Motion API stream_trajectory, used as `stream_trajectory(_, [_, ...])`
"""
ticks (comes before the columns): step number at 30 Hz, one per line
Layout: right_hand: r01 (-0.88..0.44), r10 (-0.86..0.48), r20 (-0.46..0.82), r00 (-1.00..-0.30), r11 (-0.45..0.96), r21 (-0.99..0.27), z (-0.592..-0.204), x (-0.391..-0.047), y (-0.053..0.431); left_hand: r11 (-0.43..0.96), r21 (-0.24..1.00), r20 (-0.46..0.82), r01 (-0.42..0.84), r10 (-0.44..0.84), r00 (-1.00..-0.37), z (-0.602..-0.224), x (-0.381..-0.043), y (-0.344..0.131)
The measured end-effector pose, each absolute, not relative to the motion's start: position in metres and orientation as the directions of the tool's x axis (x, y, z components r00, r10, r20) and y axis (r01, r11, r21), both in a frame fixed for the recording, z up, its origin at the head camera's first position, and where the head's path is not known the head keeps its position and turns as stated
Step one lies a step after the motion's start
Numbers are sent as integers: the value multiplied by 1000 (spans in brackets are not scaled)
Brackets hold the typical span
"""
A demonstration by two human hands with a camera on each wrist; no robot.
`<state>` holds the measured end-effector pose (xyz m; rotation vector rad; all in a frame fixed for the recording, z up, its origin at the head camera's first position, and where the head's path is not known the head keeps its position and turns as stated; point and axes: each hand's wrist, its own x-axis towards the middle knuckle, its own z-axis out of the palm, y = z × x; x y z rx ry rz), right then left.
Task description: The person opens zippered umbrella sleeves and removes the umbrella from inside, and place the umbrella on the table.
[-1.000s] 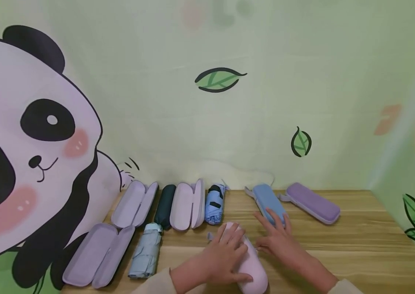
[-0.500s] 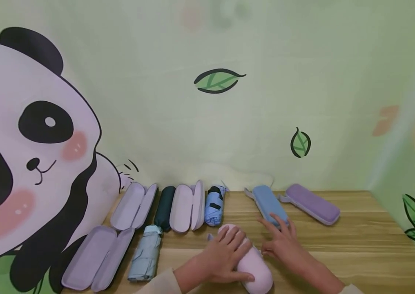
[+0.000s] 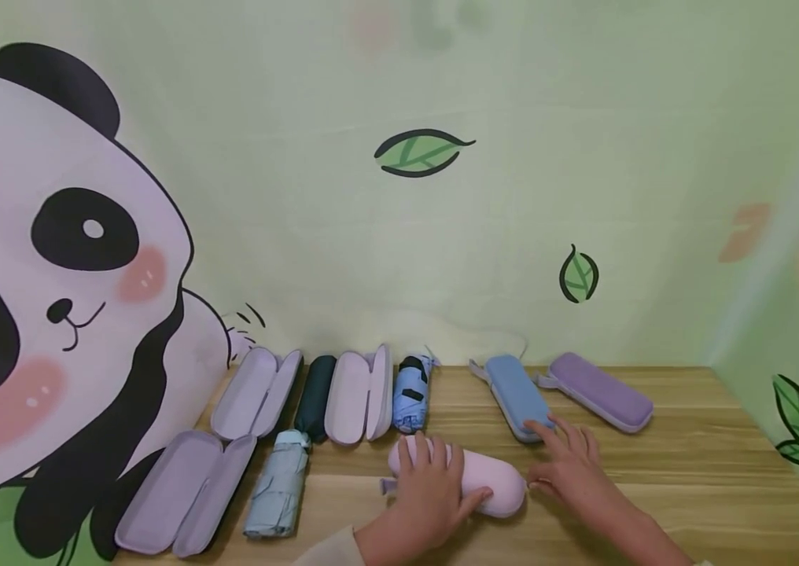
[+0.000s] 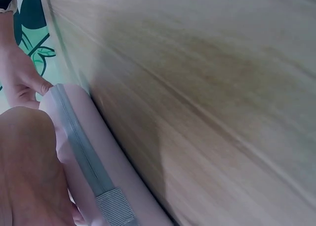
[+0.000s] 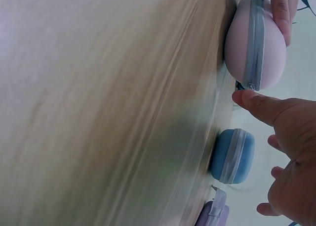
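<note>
A pale pink zippered case [image 3: 495,479] with rounded ends lies at the front middle of the table. My left hand [image 3: 428,495] grips it from above, fingers over the far side and thumb along the near side. In the right wrist view, a grey zipper [image 5: 256,43] runs round the case, its edges together, with the zipper pull [image 5: 252,86] at the rounded end. My right hand [image 3: 572,472] pinches at that pull, thumb in front and index finger hidden behind it. Its other fingers spread out over the near end of a blue zippered case [image 3: 516,393].
A purple zippered case [image 3: 601,393] lies at the back right. On the left are an open lilac case [image 3: 173,491], two more open cases and a dark green folded umbrella [image 3: 316,397]. A pale blue umbrella [image 3: 277,487] and a bright blue umbrella [image 3: 411,401] lie near them.
The pink case has swung from slanting toward the front to lying almost crosswise under my left hand. My right hand has shifted right, staying beside the case's right end.
</note>
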<state>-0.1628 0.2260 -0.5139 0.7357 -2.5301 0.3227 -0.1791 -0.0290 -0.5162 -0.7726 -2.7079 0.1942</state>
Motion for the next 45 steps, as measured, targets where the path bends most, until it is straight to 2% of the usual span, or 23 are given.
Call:
stream_trajectory(6, [-567,-451,495,-743,817,-106,-512,-158,224,861,-216,298,460,507,-809,-519,-179,-26])
stream_trajectory(20, [-559,-448,379,-810,785,-268,-507,-142,218,874,-221,319,433,485,-815,-521,-181,-23])
stream_trajectory(28, [-594,-478,402,-781,766,-245,-507,-138,209,892,-222,310,394,447,-839,-524,-182,-16])
stream_trajectory(38, [-534,-425,366,-828,796,-285,-504,-135,205,890,-242,294,386,447,-845,-522,-180,-17])
stream_trajectory(45, [-480,-400,293,-869,823,-302,-502,-134,206,886,-241,303,395,456,-837,-524,-181,-17])
